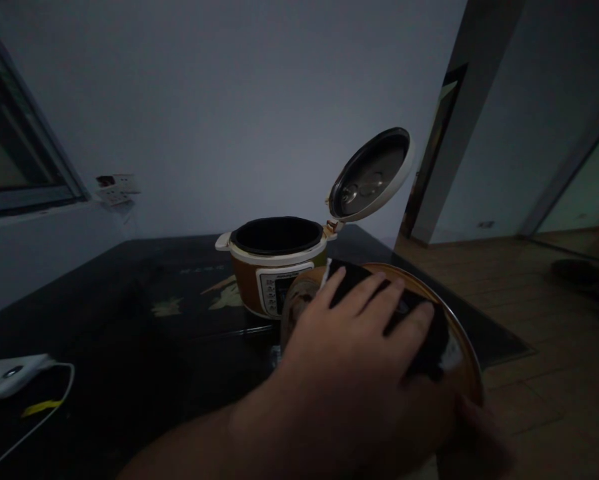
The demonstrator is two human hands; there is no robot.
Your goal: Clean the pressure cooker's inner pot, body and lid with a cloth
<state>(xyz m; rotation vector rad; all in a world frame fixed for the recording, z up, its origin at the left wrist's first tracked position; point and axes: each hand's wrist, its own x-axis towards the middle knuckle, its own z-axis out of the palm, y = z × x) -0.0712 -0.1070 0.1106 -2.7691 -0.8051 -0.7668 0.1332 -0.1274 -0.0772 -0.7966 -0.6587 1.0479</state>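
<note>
My left hand (352, 347) reaches in from the lower left. Its fingers lie over a dark cloth (429, 340) and press it into the mouth of a round brown pot (467, 357), which is tilted toward me in the foreground. At the lower right, dim and blurred, my right hand (479, 437) grips the pot's near edge from below. Just behind the pot, an orange and white electric cooker (259, 277) stands on the dark table (144, 333). Its hinged lid (372, 175) is swung up and open, and its inner cavity looks dark.
A white device (9, 375) with a white cable lies at the table's left edge, with a yellow strip beside it. Wall sockets (115, 188) sit below a window at the left. To the right are a wooden floor (544, 313) and a doorway.
</note>
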